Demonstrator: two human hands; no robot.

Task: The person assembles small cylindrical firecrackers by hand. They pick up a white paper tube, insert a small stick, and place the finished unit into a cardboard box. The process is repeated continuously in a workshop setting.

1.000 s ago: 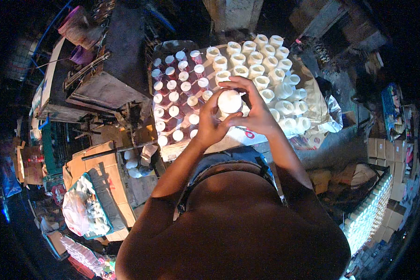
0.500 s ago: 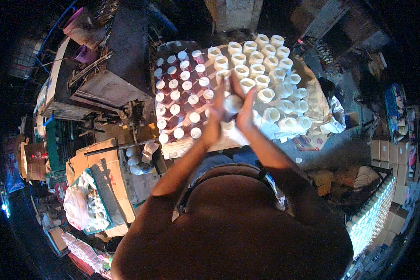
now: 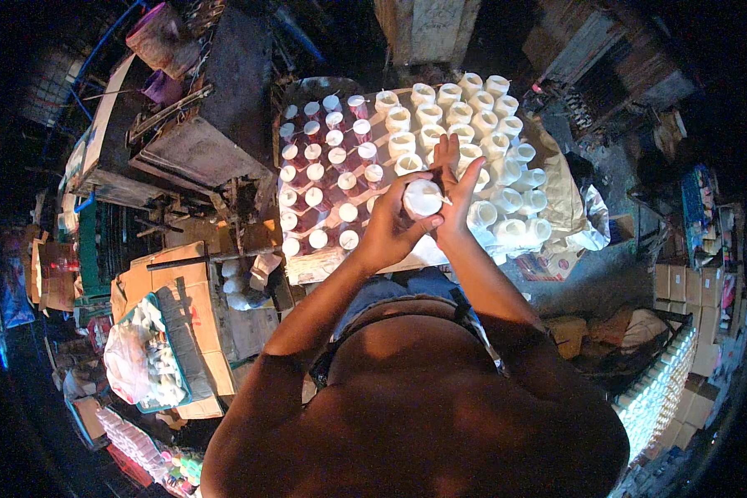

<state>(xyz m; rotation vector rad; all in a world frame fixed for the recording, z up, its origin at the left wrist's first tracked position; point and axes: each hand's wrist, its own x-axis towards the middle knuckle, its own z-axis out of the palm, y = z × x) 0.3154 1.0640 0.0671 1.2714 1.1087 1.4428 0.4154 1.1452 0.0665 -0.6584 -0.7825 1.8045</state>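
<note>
Head view: your left hand point(image 3: 388, 231) grips a white candle point(image 3: 423, 199) between thumb and fingers; your right hand point(image 3: 456, 207) is open beside it. Probably light, stiff, slippery: hold its sides.

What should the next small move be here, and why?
Probably curl the fingers of the right hand around the round white-topped piece to steady it: the left hand grips it from one side, while the right hand's fingers stretch away from the body, not wrapped around it.
</note>
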